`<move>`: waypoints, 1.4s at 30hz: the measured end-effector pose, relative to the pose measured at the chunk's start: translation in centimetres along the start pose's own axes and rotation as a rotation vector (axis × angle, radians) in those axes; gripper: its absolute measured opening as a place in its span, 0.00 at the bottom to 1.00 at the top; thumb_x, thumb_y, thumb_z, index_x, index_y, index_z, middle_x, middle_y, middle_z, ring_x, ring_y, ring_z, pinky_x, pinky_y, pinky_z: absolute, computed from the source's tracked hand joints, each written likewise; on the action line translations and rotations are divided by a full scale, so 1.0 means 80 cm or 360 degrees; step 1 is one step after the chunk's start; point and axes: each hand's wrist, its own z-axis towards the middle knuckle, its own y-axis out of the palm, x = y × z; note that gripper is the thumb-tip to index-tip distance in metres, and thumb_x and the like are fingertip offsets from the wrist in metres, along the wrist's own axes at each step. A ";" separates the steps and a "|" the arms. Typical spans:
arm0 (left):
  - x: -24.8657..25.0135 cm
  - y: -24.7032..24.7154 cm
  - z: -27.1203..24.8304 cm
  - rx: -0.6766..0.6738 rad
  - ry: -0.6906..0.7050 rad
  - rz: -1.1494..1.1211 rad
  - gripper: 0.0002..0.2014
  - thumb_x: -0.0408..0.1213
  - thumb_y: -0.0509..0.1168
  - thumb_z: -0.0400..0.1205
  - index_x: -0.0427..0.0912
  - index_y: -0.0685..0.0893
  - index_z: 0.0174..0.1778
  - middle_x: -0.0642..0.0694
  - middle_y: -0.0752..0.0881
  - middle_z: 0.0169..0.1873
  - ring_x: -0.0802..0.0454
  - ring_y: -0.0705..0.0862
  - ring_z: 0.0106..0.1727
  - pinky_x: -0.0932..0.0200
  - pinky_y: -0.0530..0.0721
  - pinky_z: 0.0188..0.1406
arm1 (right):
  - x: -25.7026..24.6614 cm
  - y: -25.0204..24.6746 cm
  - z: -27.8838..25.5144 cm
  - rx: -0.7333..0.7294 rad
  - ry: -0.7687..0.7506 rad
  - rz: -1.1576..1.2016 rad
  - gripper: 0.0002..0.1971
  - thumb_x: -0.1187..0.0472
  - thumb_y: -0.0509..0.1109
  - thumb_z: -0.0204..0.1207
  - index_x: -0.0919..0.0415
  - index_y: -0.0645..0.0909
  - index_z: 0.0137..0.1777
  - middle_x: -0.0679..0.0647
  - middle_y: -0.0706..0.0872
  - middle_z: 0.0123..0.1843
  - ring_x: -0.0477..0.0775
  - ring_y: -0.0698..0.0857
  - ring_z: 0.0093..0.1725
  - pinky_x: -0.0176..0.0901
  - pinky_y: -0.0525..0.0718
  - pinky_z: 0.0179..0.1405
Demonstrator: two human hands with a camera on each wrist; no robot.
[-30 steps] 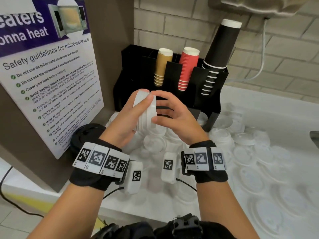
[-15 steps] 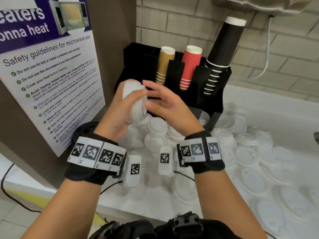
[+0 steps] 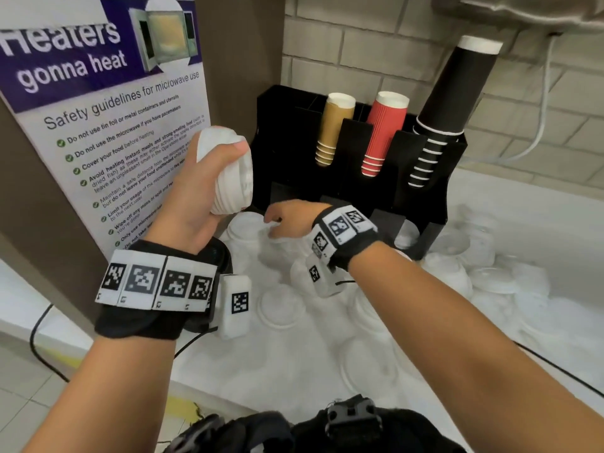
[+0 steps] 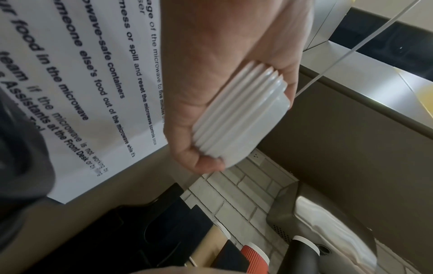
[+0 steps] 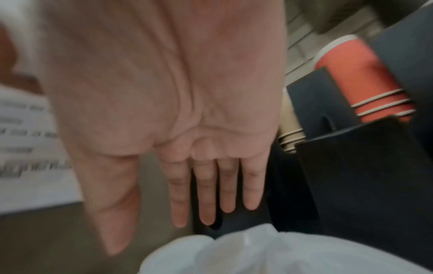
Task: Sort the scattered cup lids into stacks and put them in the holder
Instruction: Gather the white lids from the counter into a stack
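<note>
Above the worktop (image 3: 539, 338), our left hand (image 3: 196, 194) grips a nested stack of thin white plastic lids (image 3: 230, 174) (light, slippery; hold the rims); our right hand (image 3: 291, 217), fingers straight, reaches toward loose lids.

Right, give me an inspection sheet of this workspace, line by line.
Surface: white counter, largely covered with lids.
Job's things: stack of white lids held upright above the counter; loose white lids scattered across the counter; black holder against the brick wall.
Clutter: tan cups, red cups and black cups standing in the holder.
Grippers: left hand grips the stack; right hand, fingers straight, reaches down to the loose lids.
Cables: black cable at the left edge; white cable on the wall.
Surroundings: microwave safety poster; brick wall.
</note>
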 end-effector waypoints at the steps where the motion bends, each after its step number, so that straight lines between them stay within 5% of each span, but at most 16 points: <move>1: 0.001 -0.001 0.000 -0.0008 0.0002 0.0004 0.22 0.46 0.69 0.70 0.48 0.77 0.61 0.54 0.85 0.41 0.62 0.87 0.39 0.64 0.83 0.31 | -0.003 0.005 0.009 -0.0052 0.0024 -0.0100 0.28 0.52 0.68 0.80 0.57 0.69 0.79 0.56 0.73 0.76 0.57 0.75 0.73 0.44 0.74 0.68; 6: 0.001 -0.001 -0.001 -0.0062 0.0032 -0.0019 0.16 0.44 0.68 0.71 0.52 0.79 0.55 0.60 0.87 0.34 0.64 0.88 0.38 0.66 0.82 0.29 | -0.015 0.020 0.057 -0.0088 -0.0111 -0.0359 0.36 0.53 0.73 0.77 0.57 0.62 0.81 0.60 0.68 0.77 0.61 0.71 0.74 0.48 0.72 0.68; 11: -0.001 0.000 0.000 -0.0089 0.0045 -0.0009 0.16 0.43 0.68 0.71 0.51 0.78 0.55 0.58 0.86 0.36 0.64 0.87 0.38 0.66 0.83 0.31 | -0.019 0.032 0.099 -0.0128 -0.0067 -0.0785 0.31 0.46 0.71 0.77 0.63 0.72 0.74 0.63 0.69 0.75 0.65 0.73 0.70 0.54 0.77 0.68; 16: -0.004 0.002 0.002 -0.0077 0.0018 -0.0047 0.18 0.42 0.69 0.70 0.50 0.79 0.55 0.56 0.86 0.36 0.62 0.88 0.37 0.66 0.82 0.29 | -0.014 0.057 0.124 -0.0053 -0.0040 -0.0835 0.38 0.38 0.67 0.77 0.69 0.70 0.76 0.63 0.71 0.76 0.65 0.73 0.73 0.56 0.74 0.71; 21: -0.005 0.002 0.004 -0.0093 0.0004 -0.0039 0.18 0.43 0.69 0.69 0.52 0.79 0.55 0.54 0.85 0.40 0.62 0.87 0.38 0.64 0.82 0.28 | -0.005 0.071 0.131 0.0109 -0.0042 -0.0859 0.29 0.40 0.65 0.79 0.59 0.72 0.72 0.58 0.74 0.72 0.65 0.67 0.72 0.58 0.68 0.68; 24: -0.006 0.001 0.003 -0.0112 -0.0002 -0.0018 0.18 0.43 0.69 0.69 0.52 0.78 0.55 0.53 0.84 0.40 0.60 0.87 0.37 0.64 0.82 0.28 | -0.009 0.058 0.123 0.0119 0.0002 -0.0563 0.33 0.40 0.68 0.77 0.55 0.66 0.77 0.58 0.71 0.75 0.67 0.65 0.74 0.61 0.69 0.68; 29: -0.009 0.002 0.005 -0.0095 0.0010 0.0042 0.19 0.44 0.69 0.69 0.52 0.77 0.56 0.48 0.80 0.47 0.48 0.82 0.50 0.55 0.81 0.39 | -0.011 0.010 0.086 0.0234 -0.0066 0.0147 0.33 0.44 0.68 0.78 0.54 0.62 0.78 0.59 0.76 0.71 0.61 0.78 0.68 0.56 0.78 0.68; 34: -0.022 0.010 0.004 -0.0139 0.0037 0.0054 0.19 0.42 0.69 0.68 0.52 0.77 0.55 0.49 0.81 0.46 0.54 0.84 0.45 0.62 0.82 0.31 | 0.010 -0.028 -0.015 0.0490 -0.0109 0.1361 0.22 0.47 0.67 0.80 0.47 0.66 0.71 0.53 0.84 0.58 0.54 0.86 0.55 0.49 0.88 0.49; 37: -0.037 0.018 0.005 -0.0159 0.0033 0.0056 0.16 0.41 0.68 0.69 0.53 0.78 0.53 0.52 0.83 0.43 0.60 0.86 0.41 0.62 0.83 0.33 | 0.019 -0.021 -0.068 0.0662 -0.0183 0.1930 0.19 0.53 0.68 0.80 0.46 0.72 0.69 0.51 0.86 0.55 0.52 0.89 0.53 0.47 0.89 0.49; 42: -0.064 0.032 0.006 -0.0152 -0.0025 0.0093 0.15 0.45 0.69 0.71 0.57 0.80 0.53 0.51 0.83 0.47 0.53 0.84 0.50 0.53 0.82 0.47 | 0.018 0.009 -0.120 0.0872 -0.0409 0.2095 0.22 0.61 0.72 0.77 0.51 0.75 0.71 0.60 0.83 0.65 0.59 0.86 0.61 0.56 0.88 0.57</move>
